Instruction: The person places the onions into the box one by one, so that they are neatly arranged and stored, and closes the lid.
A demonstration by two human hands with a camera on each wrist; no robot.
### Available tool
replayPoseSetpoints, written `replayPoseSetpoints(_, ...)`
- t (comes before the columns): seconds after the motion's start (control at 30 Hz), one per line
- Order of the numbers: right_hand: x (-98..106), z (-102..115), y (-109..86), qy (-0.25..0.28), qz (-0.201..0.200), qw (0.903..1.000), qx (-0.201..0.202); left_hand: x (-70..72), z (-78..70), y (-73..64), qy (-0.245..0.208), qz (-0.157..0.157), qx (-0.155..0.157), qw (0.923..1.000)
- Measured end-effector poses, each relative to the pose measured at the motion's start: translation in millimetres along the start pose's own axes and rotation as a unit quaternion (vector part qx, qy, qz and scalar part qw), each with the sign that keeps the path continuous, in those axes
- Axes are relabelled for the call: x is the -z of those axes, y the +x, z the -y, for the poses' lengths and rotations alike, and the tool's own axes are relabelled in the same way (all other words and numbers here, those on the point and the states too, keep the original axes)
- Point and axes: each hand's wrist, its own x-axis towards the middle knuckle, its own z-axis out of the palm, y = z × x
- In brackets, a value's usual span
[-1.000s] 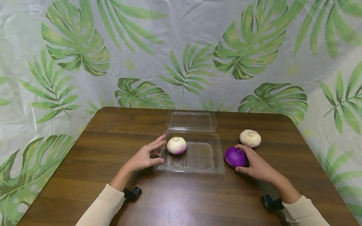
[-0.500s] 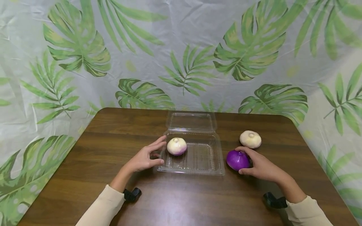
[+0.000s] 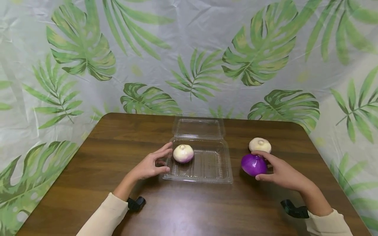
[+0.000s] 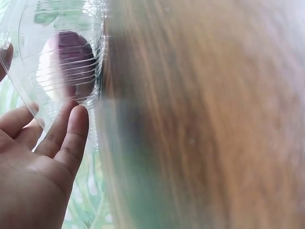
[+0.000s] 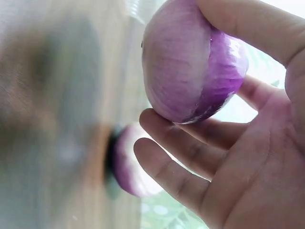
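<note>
My right hand grips a glossy purple onion between thumb and fingers, right of the container. In the right wrist view the onion is raised, with space between it and the table. Just behind it in the head view sits a white turnip-like bulb, its underside purple in the right wrist view. At the left side of a clear plastic clamshell container, my left hand rests spread, straight fingertips touching the wall. Inside the container, at the left, lies a white-and-purple bulb.
The container's hinged lid lies folded back toward the far edge of the brown wooden table. Behind the table hangs a grey cloth with green leaf print. A black wrist device sits on the right wrist.
My right hand has moved to the right with the purple onion, away from the container and over toward the white bulb. The left hand and container have stayed in place.
</note>
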Motion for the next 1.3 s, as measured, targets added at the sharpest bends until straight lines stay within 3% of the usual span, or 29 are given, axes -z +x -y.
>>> replayPoseSetpoints(0.23, 11, 2, -12.9, -0.014, -0.02, 0.9997, -0.004, 0.7, 0.4, 0.2, 0.009, 0.002, 0.003, 1.0)
replayPoseSetpoints(0.5, 8, -1, -23.8, -0.003, -0.035, 0.9994, -0.002, 0.8, -3.2, 0.0, 0.015, 0.009, 0.006, 0.9998)
replayPoseSetpoints(1.03, 7, 11, -14.9, -0.017, -0.056, 0.9977, 0.035, -2.0, 0.4, 3.3, 0.001, 0.01, 0.01, 0.9999)
replayPoseSetpoints(1.3, 13, 26, -2.2, -0.086, -0.075, 0.9899, 0.084, 0.1, -0.3, 1.0, -0.004, 0.007, 0.014, 0.9999)
